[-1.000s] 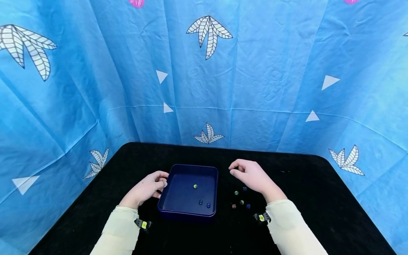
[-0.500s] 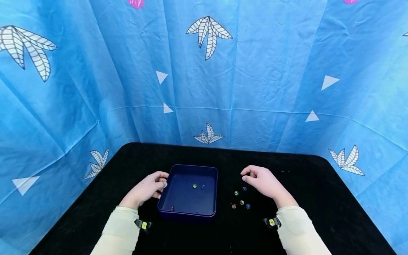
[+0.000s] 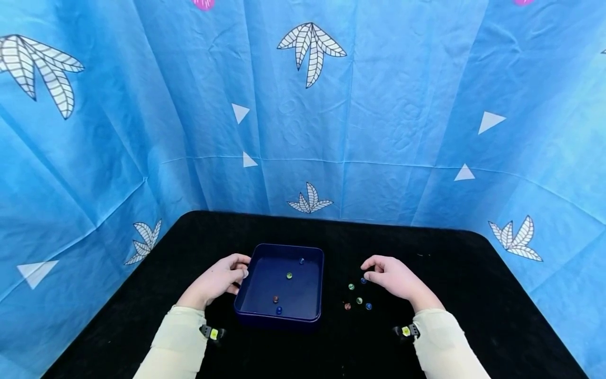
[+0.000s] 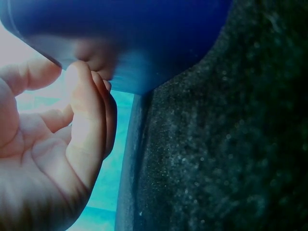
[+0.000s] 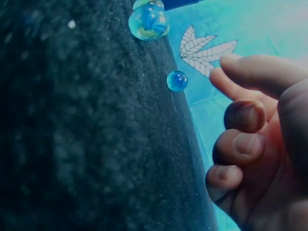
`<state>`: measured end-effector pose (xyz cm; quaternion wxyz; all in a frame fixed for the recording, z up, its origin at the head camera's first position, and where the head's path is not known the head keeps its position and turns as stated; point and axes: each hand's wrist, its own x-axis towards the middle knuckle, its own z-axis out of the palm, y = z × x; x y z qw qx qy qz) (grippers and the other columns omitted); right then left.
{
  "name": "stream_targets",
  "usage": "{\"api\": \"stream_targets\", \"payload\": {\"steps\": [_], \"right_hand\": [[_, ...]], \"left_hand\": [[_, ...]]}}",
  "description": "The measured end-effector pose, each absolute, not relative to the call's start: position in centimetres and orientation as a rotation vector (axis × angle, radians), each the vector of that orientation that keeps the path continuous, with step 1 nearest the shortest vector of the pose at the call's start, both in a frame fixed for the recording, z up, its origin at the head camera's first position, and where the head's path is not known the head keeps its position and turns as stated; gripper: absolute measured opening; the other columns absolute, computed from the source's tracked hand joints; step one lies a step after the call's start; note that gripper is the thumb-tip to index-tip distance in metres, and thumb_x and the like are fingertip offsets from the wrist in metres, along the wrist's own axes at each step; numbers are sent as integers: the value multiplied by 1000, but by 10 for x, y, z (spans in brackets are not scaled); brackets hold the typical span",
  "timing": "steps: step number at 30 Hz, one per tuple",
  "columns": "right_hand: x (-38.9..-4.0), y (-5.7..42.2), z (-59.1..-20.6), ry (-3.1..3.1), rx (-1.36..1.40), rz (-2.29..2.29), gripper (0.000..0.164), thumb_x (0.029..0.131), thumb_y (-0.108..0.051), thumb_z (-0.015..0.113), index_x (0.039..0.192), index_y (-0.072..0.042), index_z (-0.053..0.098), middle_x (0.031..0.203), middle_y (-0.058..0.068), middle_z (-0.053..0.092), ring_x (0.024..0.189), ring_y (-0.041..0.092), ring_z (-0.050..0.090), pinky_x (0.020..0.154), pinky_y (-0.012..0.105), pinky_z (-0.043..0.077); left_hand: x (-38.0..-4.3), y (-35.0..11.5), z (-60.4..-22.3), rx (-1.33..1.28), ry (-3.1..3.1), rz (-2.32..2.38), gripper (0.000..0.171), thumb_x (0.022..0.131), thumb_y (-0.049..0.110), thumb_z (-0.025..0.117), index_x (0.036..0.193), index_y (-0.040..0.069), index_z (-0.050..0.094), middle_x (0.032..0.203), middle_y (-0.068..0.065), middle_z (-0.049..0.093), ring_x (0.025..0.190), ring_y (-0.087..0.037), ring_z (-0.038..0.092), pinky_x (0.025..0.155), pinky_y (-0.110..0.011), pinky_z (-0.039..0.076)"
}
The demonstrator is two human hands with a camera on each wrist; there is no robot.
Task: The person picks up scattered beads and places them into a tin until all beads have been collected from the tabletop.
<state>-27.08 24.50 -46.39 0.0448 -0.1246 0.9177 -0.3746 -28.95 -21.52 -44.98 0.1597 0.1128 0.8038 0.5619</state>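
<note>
A dark blue square box [image 3: 303,311], open at the top, stands on the black cloth with several marbles inside: one blue [image 3: 301,261], one green [image 3: 289,276], one orange-brown [image 3: 275,299] and another blue [image 3: 279,310]. My left hand [image 3: 219,278] grips its left side, fingertips against the blue wall [image 4: 144,43] in the left wrist view. My right hand [image 3: 395,279] hovers low by a blue marble [image 3: 363,281]; thumb and index finger point at it, the other fingers curled, holding nothing. In the right wrist view that marble [image 5: 177,81] sits just off the fingertips.
Between box and right hand lie more marbles: green [image 3: 351,287], pale green [image 3: 359,300], orange [image 3: 347,306] and blue [image 3: 369,306]. Black cloth [image 3: 454,295] covers the table, and a blue patterned curtain [image 3: 397,105] surrounds its far edge and sides.
My right hand has drawn right and lowered toward the loose blue marble. Inside the box the marbles have rolled about, and an orange-brown one has come into sight. My left hand stays put.
</note>
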Motion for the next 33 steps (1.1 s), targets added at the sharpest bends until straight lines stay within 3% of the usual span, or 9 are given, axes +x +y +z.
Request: {"api": "stream_targets", "payload": {"steps": [33], "right_hand": [[-272, 244, -480, 2837, -481, -1012, 13, 92, -20, 72, 105, -21, 71, 72, -4, 52, 59, 13, 46, 61, 32, 42]], "left_hand": [[-289, -214, -450, 303, 2317, 1595, 37, 102, 6, 51, 137, -6, 48, 112, -23, 57, 87, -28, 61, 71, -40, 57]]}}
